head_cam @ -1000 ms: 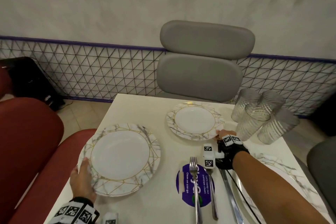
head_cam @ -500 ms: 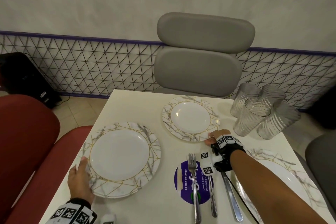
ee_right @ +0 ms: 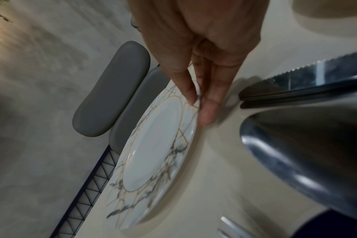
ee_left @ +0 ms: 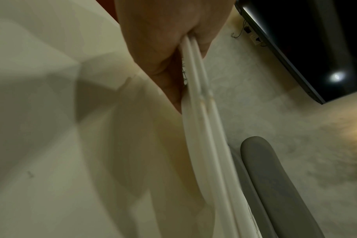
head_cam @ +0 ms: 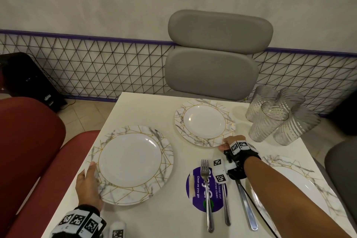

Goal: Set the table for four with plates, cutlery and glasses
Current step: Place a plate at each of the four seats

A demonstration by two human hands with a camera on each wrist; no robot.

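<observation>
Two stacked marble-patterned plates (head_cam: 131,162) sit at the table's near left; their two rims (ee_left: 198,99) show in the left wrist view. My left hand (head_cam: 88,185) grips their near-left edge, thumb on top. A single matching plate (head_cam: 204,121) lies in front of the grey chair. At its near rim my right hand (head_cam: 226,144) pinches the plate (ee_right: 153,161) between thumb and fingers (ee_right: 206,112). A fork (head_cam: 206,189), a spoon handle (head_cam: 227,205) and a knife (head_cam: 245,203) lie side by side near the front. Several ribbed glasses (head_cam: 270,120) stand clustered at the back right.
Another plate (head_cam: 289,176) lies at the right under my right forearm. A round purple sticker (head_cam: 197,189) is on the white table (head_cam: 146,106). A grey chair (head_cam: 216,60) stands behind the table, with red seating (head_cam: 29,141) to the left and a wire-mesh wall panel behind.
The far plate has slid slightly toward the grey chair with my right hand at its rim. My left hand keeps its grip on the stacked plates.
</observation>
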